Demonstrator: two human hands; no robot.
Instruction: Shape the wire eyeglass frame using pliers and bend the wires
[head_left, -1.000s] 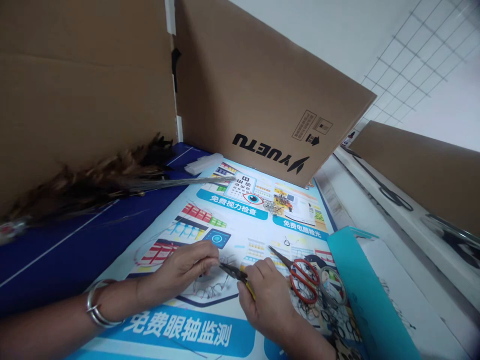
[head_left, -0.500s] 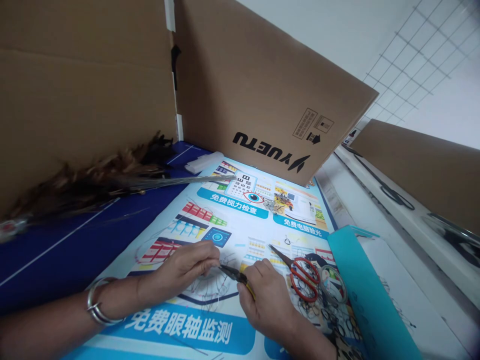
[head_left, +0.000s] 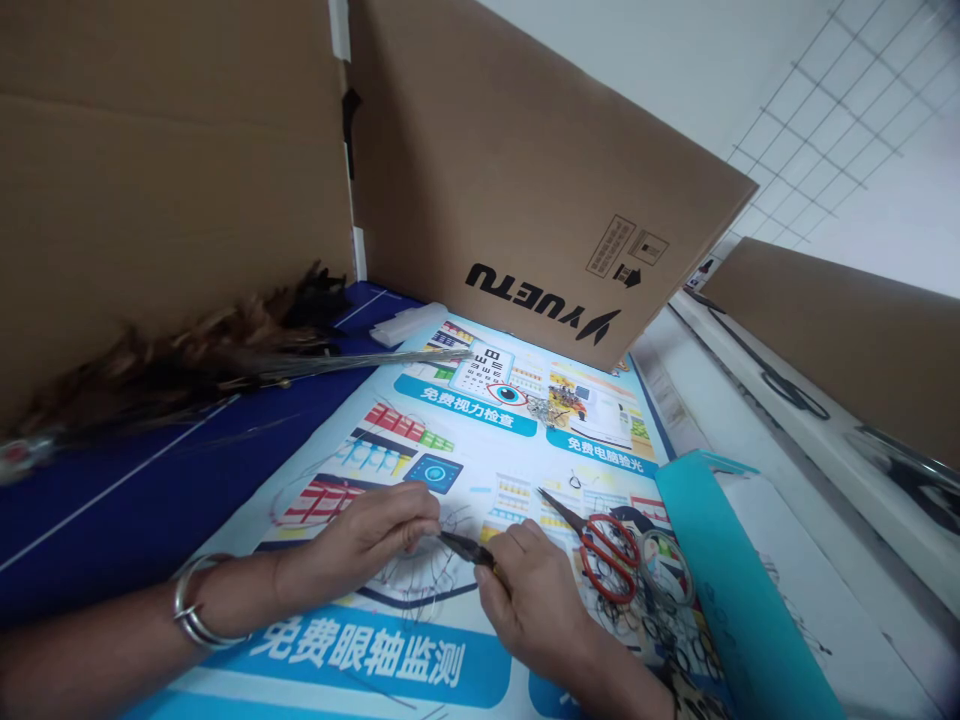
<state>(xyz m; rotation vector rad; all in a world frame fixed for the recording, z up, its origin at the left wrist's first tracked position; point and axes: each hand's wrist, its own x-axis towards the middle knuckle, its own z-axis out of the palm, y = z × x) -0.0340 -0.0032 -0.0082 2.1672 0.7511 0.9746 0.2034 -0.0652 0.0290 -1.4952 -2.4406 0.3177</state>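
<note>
My right hand (head_left: pixel 536 590) is closed round a pair of pliers (head_left: pixel 465 547) with dark, pointed jaws. The jaw tips point left and meet the fingertips of my left hand (head_left: pixel 386 525). Those left fingers are pinched together, and whatever they hold is too small to make out. Below the pliers, thin wires (head_left: pixel 427 580) lie tangled on the printed sheet (head_left: pixel 465 465). Just right of my right hand rest red-handled scissors (head_left: pixel 609 555), their dark blades pointing up and left. A pile of small dark rings and wire bits (head_left: pixel 667 625) surrounds their handles.
A roll of clear tape or wire (head_left: pixel 667 568) sits beside the scissors. Farther right stands a teal box flap (head_left: pixel 739 580). Cardboard panels (head_left: pixel 525 180) wall off the back and left. Brown feathers (head_left: pixel 187 350) and a bundle of thin wires (head_left: pixel 375 361) lie at left.
My right hand has shifted its grip slightly on the pliers, so less of the yellow handle shows. My left hand stays in place.
</note>
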